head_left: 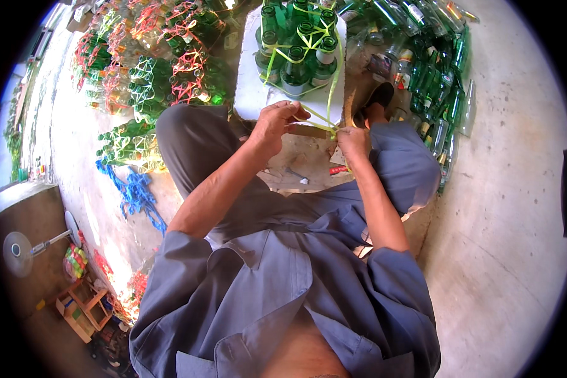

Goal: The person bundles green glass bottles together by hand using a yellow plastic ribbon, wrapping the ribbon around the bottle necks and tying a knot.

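A bundle of green glass bottles (pixel 296 47) stands upright on a white block (pixel 252 94) in front of me, tied with yellow-green plastic string (pixel 335 69). My left hand (pixel 276 126) grips a flat brownish wooden-looking tool (pixel 309 131) and the string's end. My right hand (pixel 353 142) pinches the same string where it comes down from the bundle. Both hands are close together just below the white block, between my knees.
Tied bottle bundles with red and green string (pixel 170 57) lie to the left. Loose green and clear bottles (pixel 422 57) pile up at the right. Blue string (pixel 135 195) lies on the concrete floor. A fan (pixel 19 252) and small wooden crate (pixel 82 309) sit lower left.
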A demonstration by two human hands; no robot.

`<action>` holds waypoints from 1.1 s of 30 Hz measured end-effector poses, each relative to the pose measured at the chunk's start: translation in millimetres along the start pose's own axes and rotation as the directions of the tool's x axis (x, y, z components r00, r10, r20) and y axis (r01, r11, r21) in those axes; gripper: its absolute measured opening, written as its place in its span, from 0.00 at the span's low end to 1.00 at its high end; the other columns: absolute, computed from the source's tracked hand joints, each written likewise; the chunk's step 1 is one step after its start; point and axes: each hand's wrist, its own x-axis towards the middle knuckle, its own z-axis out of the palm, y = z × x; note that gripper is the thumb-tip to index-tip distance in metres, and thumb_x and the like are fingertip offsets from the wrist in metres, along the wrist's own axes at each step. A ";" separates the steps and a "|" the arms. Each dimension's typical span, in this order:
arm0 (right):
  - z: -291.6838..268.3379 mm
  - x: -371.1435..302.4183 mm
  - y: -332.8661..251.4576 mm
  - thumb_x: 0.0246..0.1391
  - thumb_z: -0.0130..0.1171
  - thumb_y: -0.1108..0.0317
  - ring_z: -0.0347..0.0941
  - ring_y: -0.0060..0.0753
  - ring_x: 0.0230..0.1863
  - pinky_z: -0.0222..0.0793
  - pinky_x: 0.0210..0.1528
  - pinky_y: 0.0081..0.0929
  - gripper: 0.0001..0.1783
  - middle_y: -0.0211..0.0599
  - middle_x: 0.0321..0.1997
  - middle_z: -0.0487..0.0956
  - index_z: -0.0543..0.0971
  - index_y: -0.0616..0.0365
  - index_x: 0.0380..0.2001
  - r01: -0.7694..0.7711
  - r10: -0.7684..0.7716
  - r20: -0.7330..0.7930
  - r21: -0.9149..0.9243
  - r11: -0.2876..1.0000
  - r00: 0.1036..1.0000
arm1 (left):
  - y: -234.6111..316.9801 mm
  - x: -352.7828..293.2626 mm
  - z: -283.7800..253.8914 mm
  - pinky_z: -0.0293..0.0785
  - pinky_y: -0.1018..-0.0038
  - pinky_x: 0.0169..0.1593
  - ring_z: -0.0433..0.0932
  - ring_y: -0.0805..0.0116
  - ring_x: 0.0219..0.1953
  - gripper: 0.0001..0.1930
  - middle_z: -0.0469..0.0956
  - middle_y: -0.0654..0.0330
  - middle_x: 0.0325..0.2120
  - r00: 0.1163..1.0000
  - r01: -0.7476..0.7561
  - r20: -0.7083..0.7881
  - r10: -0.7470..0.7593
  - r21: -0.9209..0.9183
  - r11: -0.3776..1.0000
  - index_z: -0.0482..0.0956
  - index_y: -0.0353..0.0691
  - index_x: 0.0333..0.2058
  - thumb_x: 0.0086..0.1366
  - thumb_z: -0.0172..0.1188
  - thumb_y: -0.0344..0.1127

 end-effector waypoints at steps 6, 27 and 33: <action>0.2 15.9 11.4 0.48 0.54 0.72 0.64 0.24 0.11 0.54 0.14 0.24 0.09 0.32 0.14 0.72 0.76 0.63 0.17 -0.262 0.235 0.121 0.328 0.908 0.964 | 9.4 5.2 5.6 0.69 0.72 0.41 0.73 0.71 0.25 0.13 0.69 0.66 0.18 0.995 0.100 0.057 -0.087 -0.308 0.946 0.77 0.37 0.40 0.70 0.52 0.42; 14.5 18.6 32.1 0.52 0.59 0.71 0.65 0.17 0.15 0.56 0.15 0.18 0.06 0.30 0.20 0.75 0.77 0.61 0.24 -0.320 0.265 0.180 0.572 0.755 0.947 | 18.9 22.0 5.9 0.50 0.81 0.16 0.60 0.81 0.12 0.09 0.71 0.66 0.17 0.997 0.017 -0.080 -0.018 -0.015 1.000 0.78 0.34 0.36 0.65 0.58 0.35; 20.6 7.5 21.3 0.52 0.60 0.70 0.65 0.17 0.16 0.58 0.16 0.18 0.07 0.30 0.19 0.75 0.78 0.61 0.23 -0.324 0.247 0.211 0.559 0.764 0.946 | 5.7 30.8 4.0 0.52 0.80 0.17 0.62 0.80 0.13 0.13 0.73 0.64 0.19 0.992 0.123 -0.033 -0.119 0.189 0.974 0.79 0.32 0.40 0.60 0.63 0.36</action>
